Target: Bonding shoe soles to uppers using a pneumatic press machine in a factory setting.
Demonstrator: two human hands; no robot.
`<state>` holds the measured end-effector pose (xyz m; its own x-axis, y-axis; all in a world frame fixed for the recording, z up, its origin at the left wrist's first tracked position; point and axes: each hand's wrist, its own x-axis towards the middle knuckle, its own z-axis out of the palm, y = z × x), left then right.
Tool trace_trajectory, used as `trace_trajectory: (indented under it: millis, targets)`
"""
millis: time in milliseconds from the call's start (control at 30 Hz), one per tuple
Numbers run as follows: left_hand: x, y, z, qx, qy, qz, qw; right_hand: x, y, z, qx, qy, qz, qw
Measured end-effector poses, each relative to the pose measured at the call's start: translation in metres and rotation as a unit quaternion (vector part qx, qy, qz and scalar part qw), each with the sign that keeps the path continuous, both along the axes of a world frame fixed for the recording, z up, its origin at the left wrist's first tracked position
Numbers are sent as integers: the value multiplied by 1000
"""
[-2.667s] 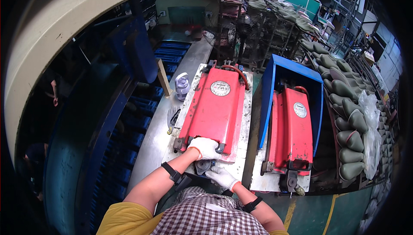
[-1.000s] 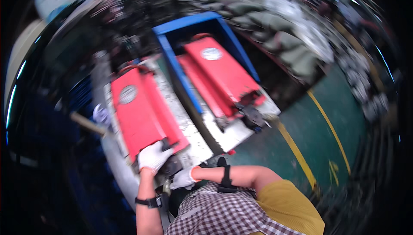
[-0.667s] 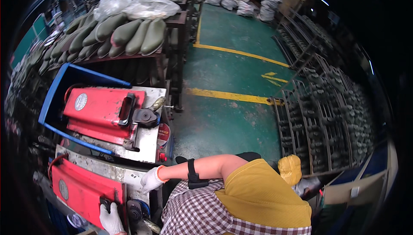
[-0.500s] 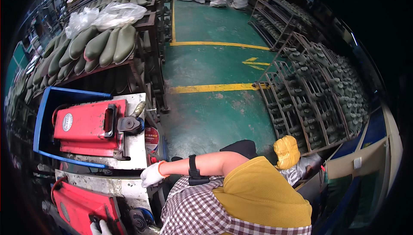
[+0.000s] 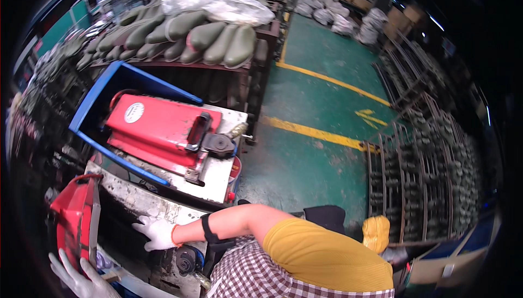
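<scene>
My left hand (image 5: pixel 81 277), in a white glove, lies with spread fingers by the lower edge of a red metal cover (image 5: pixel 75 219). That cover stands tipped up on its side, away from the pale machine bed (image 5: pixel 131 189). Beside it a dark opening (image 5: pixel 117 216) shows in the bed; its contents are too dark to make out. Over this opening reaches my right hand (image 5: pixel 158 232), gloved in white with an orange cuff, fingers apart and holding nothing. A round black-and-blue fitting (image 5: pixel 188 260) sits near my right wrist.
A second machine with a closed red cover (image 5: pixel 158 126) stands beyond, inside a blue guard (image 5: pixel 98 101). Green boot-shaped pieces (image 5: pixel 234 44) and clear plastic (image 5: pixel 239 9) lie on a rack behind. Loaded racks (image 5: pixel 419 172) line the right of the green floor (image 5: pixel 305 172).
The near red cover has swung from lying down to standing up. My right hand has moved left over the opening. My left hand has left the cover's handle. The view has turned.
</scene>
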<state>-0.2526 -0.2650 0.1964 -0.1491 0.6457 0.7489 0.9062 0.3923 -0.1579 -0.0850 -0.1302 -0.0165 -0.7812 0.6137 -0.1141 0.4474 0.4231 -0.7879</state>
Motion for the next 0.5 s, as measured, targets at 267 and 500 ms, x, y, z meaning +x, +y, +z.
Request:
trace_trajectory:
  millis: [267,500]
  targets:
    - [-20,-4,-8,3,-48,-27,998,-98,-37,-18,159,-82,26,984]
    - [5,-83,-83,135,-175,-156,963,-81,-1,-11,-41,17,-14,999]
